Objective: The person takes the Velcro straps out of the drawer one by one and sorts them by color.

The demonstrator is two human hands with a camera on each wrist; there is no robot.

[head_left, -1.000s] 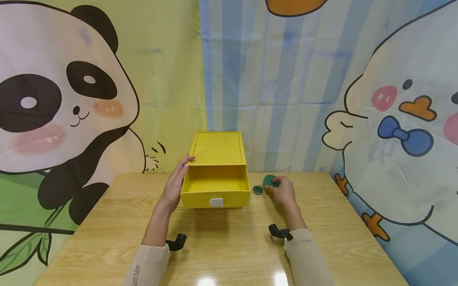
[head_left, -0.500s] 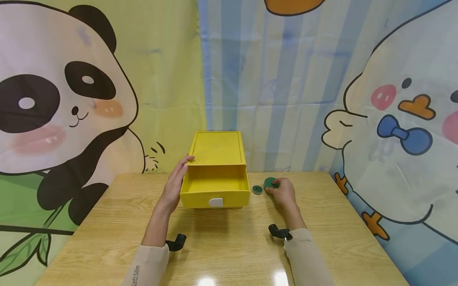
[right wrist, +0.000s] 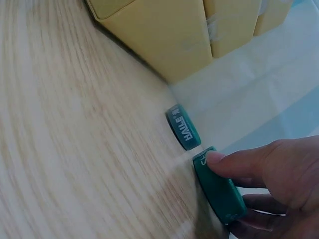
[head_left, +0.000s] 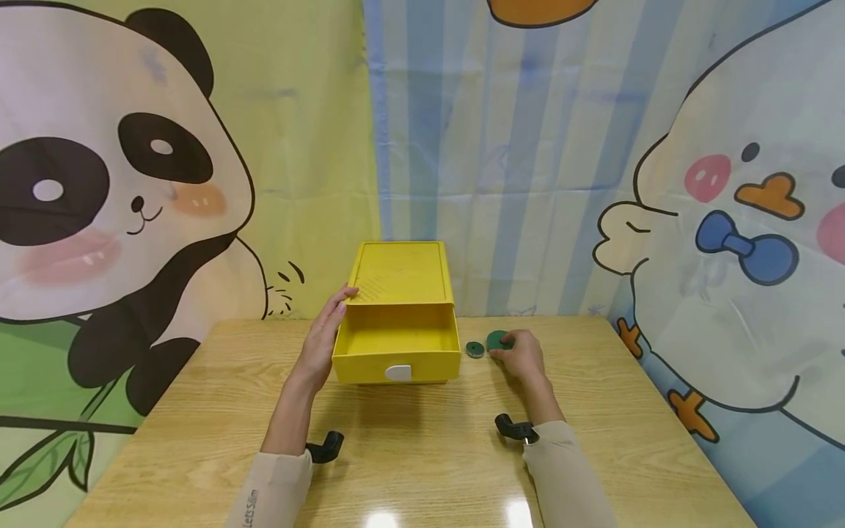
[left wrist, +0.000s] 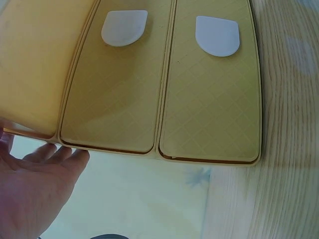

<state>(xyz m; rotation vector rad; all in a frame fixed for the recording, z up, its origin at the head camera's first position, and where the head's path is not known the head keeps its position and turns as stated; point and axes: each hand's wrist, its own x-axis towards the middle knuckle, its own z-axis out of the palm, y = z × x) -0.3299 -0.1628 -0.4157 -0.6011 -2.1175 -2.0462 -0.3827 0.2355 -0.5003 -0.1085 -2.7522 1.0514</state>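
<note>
A yellow drawer cabinet (head_left: 403, 271) stands at the back of the table, its top drawer (head_left: 396, 367) pulled out with nothing visible inside. My left hand (head_left: 320, 345) rests along the cabinet's left side, fingertips at the upper front edge; the left wrist view shows this hand (left wrist: 40, 184) against the side. To the right of the cabinet, my right hand (head_left: 523, 356) pinches a green disc (head_left: 497, 339) between thumb and fingers. White lettering shows on the rim of this green disc (right wrist: 219, 189), which stays low at the table. A smaller green disc (head_left: 474, 350), also lettered, lies just left of it.
Two lower drawers (left wrist: 209, 99) with white tabs are closed. The wooden table (head_left: 422, 455) reaches back to a printed cloth (head_left: 462, 147) with a panda and a white bird. A black wrist mount (head_left: 518, 429) sits on each forearm.
The larger green disc, tilted up a little a second ago, now lies flatter in my right hand's fingers. My left hand keeps its place, and the drawer has not moved.
</note>
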